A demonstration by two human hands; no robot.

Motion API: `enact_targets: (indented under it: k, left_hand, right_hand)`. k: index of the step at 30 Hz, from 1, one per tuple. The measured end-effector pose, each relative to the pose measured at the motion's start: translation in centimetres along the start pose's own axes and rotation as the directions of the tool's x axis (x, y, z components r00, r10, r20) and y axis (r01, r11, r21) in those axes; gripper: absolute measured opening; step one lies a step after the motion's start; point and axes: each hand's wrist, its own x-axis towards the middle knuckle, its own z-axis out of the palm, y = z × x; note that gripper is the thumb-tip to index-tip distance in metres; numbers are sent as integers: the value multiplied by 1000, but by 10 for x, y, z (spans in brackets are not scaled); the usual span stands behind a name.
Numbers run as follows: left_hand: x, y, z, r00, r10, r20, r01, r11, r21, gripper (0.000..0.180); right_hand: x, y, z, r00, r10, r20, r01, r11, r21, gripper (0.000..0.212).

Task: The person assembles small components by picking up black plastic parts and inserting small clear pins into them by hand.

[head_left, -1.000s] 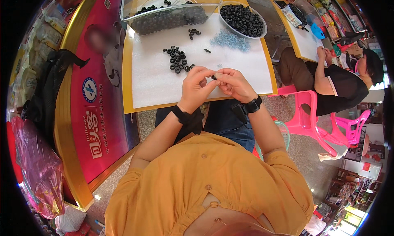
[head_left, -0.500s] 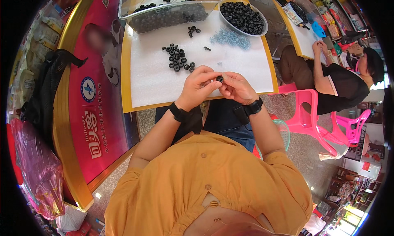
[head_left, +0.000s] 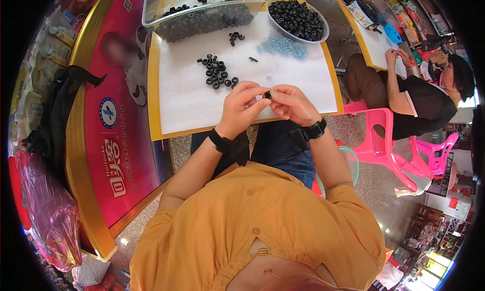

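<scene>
Over the near edge of the white sheet [head_left: 182,109], my left hand [head_left: 242,109] and my right hand [head_left: 295,106] meet fingertip to fingertip. Both pinch one small black ring-shaped part [head_left: 267,95]; the fingers hide much of it. Just beyond my left hand lies a loose group of black rings [head_left: 216,77]. A thin black piece [head_left: 253,59] rests alone farther off. Tiny clear bluish beads [head_left: 283,47] are spread in a patch in front of a clear round bowl [head_left: 325,32] of black parts [head_left: 295,20].
At the far left of the table stands a clear plastic bin [head_left: 151,19] with black parts in it. A few black pieces [head_left: 234,38] lie before it. On the right are pink chairs [head_left: 386,134] and a person [head_left: 424,104] at another table. A pink-topped counter [head_left: 108,154] flanks me left.
Both hands stay together at nearly the same place. The black part between the fingertips shows at a slightly different angle. The whole view has shifted a little.
</scene>
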Motion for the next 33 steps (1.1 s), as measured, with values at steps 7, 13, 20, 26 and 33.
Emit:
enact_targets:
  k: [7,13,20,26,33]
  left_hand:
    - [-2,1,1,976,-202,-85,194,976,-96,26]
    - [0,-4,3,973,-210,-93,200,975,-99,26]
    - [2,0,2,951,-286,-118,266,950,-162,25]
    - [3,2,-2,946,-316,-65,297,932,-210,25]
    - [5,7,-1,957,-290,5,285,937,-204,24]
  right_hand:
    - [52,-49,-36,841,-491,-229,22,454,-891,26]
    - [67,-51,-39,861,-509,18,-34,-92,-995,23]
    - [18,-48,9,933,-351,-85,208,715,-668,10]
    - [5,-37,21,889,-455,49,368,648,-667,10]
    - [1,-37,24,809,-560,178,480,457,-749,12]
